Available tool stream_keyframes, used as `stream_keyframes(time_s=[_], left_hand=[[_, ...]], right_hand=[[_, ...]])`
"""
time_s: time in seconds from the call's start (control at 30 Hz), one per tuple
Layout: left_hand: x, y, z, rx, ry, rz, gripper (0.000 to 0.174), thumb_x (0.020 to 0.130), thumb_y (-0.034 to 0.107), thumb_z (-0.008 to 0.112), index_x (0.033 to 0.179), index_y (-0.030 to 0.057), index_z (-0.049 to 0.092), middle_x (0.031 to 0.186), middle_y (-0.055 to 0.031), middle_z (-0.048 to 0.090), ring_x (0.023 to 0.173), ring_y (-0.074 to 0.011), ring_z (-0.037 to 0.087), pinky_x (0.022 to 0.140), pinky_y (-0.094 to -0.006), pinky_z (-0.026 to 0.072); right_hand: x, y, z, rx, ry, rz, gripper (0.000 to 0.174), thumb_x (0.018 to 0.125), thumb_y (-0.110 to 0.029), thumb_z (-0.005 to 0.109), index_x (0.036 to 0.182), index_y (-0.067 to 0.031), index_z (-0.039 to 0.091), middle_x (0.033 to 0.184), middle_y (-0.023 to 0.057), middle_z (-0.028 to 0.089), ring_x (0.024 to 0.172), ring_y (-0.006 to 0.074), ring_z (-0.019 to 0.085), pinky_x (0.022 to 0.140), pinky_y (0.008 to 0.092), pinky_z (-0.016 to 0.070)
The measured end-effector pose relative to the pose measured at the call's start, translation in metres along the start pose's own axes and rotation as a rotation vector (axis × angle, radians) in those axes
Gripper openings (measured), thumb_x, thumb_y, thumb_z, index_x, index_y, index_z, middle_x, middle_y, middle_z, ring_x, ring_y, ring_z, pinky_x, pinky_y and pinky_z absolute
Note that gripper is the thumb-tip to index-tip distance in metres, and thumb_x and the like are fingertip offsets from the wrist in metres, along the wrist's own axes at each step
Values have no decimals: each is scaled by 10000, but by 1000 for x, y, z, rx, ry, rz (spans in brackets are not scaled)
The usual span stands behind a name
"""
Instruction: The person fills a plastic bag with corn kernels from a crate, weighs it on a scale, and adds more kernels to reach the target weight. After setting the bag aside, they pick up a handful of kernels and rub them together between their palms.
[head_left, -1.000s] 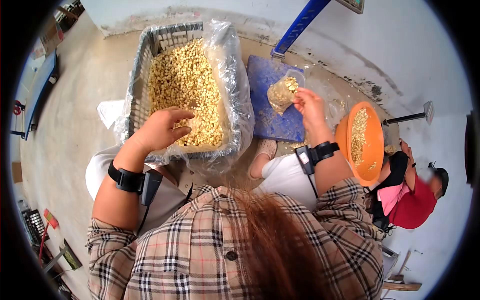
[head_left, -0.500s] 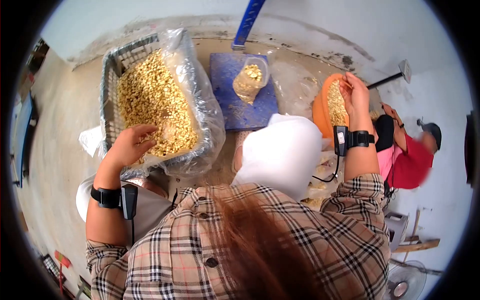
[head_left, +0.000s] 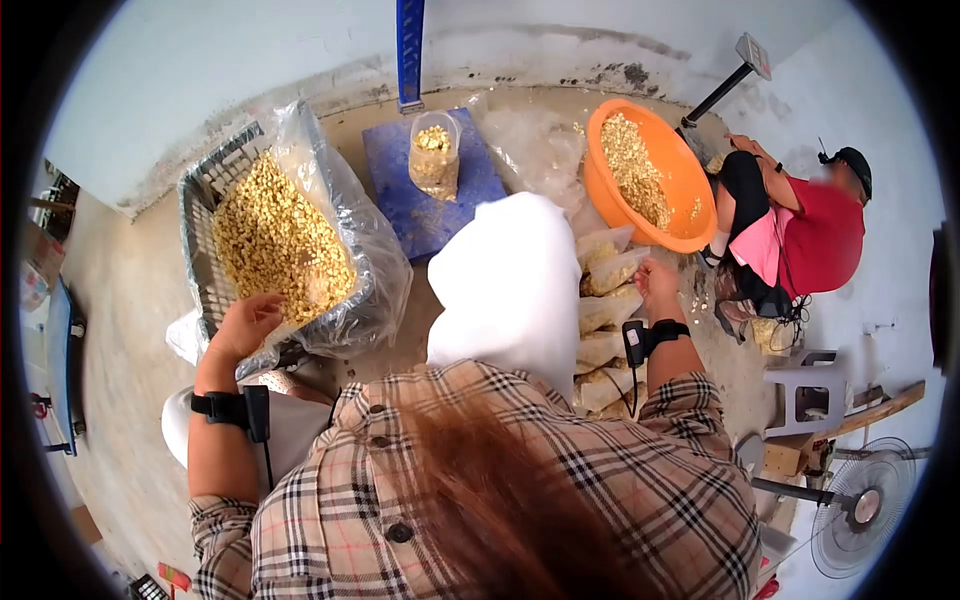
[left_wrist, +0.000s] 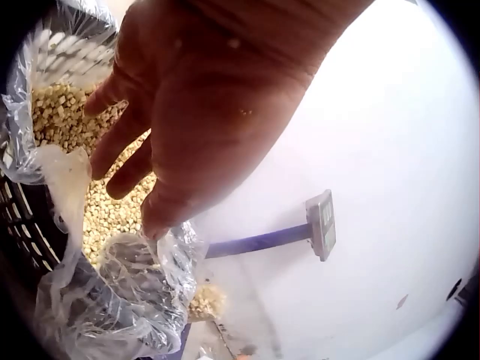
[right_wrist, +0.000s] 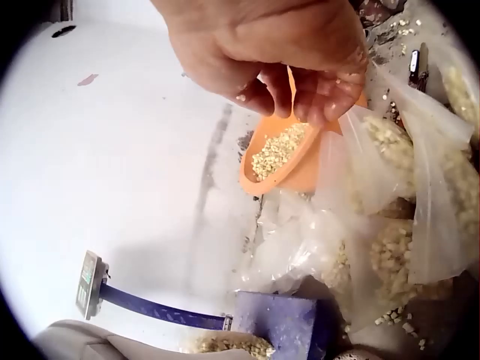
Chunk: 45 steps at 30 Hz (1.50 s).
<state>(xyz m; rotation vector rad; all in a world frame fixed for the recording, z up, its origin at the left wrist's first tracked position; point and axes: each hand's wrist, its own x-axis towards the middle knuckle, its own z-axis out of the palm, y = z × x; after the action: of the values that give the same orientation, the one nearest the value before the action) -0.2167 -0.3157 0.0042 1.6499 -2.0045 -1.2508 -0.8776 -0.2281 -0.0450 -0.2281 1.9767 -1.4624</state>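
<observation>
The left hand point(head_left: 245, 325) hovers at the near edge of a crate point(head_left: 195, 235) lined with clear plastic and filled with small yellow pieces point(head_left: 275, 235); in the left wrist view, this hand point(left_wrist: 217, 105) has its fingers apart and holds nothing. Beside several filled clear bags point(head_left: 608, 315), the right hand point(head_left: 655, 282) is lowered. In the right wrist view, the right hand point(right_wrist: 277, 60) has loosely bent fingers with nothing visible in them, close to a bag's top. An upright open bag of pieces point(head_left: 435, 165) stands on the blue scale platform point(head_left: 385, 160).
An orange basin point(head_left: 690, 215) with pale pieces sits ahead on the right. Loose plastic point(head_left: 530, 145) lies between it and the scale. Beyond the basin are a person in red point(head_left: 820, 235) and another scale display point(head_left: 753, 57); a stool point(head_left: 808, 395) and a fan point(head_left: 865, 505) stand nearer.
The right hand has left the bag on the scale, passed over the basin and come down beside the filled bags. The view has turned right. The left hand stays near the crate.
</observation>
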Motion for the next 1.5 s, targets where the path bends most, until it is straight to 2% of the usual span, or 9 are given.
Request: stream_keyframes(time_s=[0.2, 0.33, 0.43, 0.53, 0.77, 1.0, 1.13, 1.33, 1.5], left_hand=[[-4, 4, 7, 63, 171, -185, 297, 742, 95, 601, 1030, 22, 576, 857, -117, 612, 746, -187, 592, 685, -289, 471], [-3, 7, 8, 279, 273, -38, 280, 714, 74, 608, 991, 34, 595, 937, -139, 599, 831, -251, 585, 746, -312, 458], [-3, 3, 7, 350, 410, -13, 258, 712, 71, 611, 968, 37, 598, 970, -137, 588, 883, -270, 565, 777, -325, 444], [-2, 16, 4, 359, 512, -45, 247, 723, 72, 596, 965, 24, 588, 973, -139, 578, 909, -287, 551, 793, -340, 432], [-1, 9, 1, 542, 536, -121, 231, 712, 49, 587, 941, 19, 584, 1014, -138, 549, 953, -291, 521, 808, -348, 424], [2, 13, 0, 584, 506, -239, 209, 692, 20, 580, 902, 20, 587, 1021, -127, 545, 950, -290, 514, 800, -347, 426], [11, 21, 1, 572, 484, -246, 216, 687, 14, 572, 902, 23, 586, 1013, -129, 544, 945, -294, 515, 803, -350, 423], [22, 27, -5, 589, 469, -215, 219, 682, 8, 566, 900, 19, 584, 1003, -131, 544, 938, -299, 516, 806, -352, 419], [24, 32, -7, 557, 486, -205, 213, 680, 4, 562, 892, 11, 582, 986, -135, 549, 909, -304, 527, 791, -350, 425]], right_hand=[[40, 0, 64, -69, -115, -70, 168, 772, -101, 529, 903, -10, 581, 704, 63, 556, 508, 117, 518, 403, 201, 401], [41, -8, 120, -222, -113, -36, 133, 766, -105, 547, 854, -19, 597, 691, 57, 550, 552, 129, 533, 444, 221, 424], [155, 58, 153, -607, -237, -264, 266, 743, -163, 529, 983, -79, 609, 828, 99, 621, 670, 249, 589, 627, 318, 465], [119, 13, 197, -1011, -266, -388, 340, 731, -214, 535, 1060, -147, 583, 1008, 91, 602, 868, 321, 563, 790, 366, 436], [126, 12, 286, -1414, -357, -641, 403, 759, -250, 530, 1153, -169, 507, 1157, 84, 504, 1106, 282, 402, 913, 372, 355], [148, 23, 330, -1639, -446, -471, 388, 822, -358, 482, 1203, -286, 480, 1417, 52, 149, 1289, 295, 128, 1039, 477, 118], [159, 22, 340, -1711, -483, -383, 417, 841, -388, 437, 1242, -275, 442, 1440, 32, 43, 1303, 295, 87, 1045, 472, 96], [164, 24, 338, -1687, -496, -478, 459, 830, -325, 476, 1228, -101, 438, 1385, 58, 194, 1273, 267, 164, 1034, 501, 127], [185, 30, 329, -1421, -276, -827, 313, 760, -231, 540, 1026, -66, 559, 1117, 86, 497, 1093, 266, 413, 949, 408, 308]])
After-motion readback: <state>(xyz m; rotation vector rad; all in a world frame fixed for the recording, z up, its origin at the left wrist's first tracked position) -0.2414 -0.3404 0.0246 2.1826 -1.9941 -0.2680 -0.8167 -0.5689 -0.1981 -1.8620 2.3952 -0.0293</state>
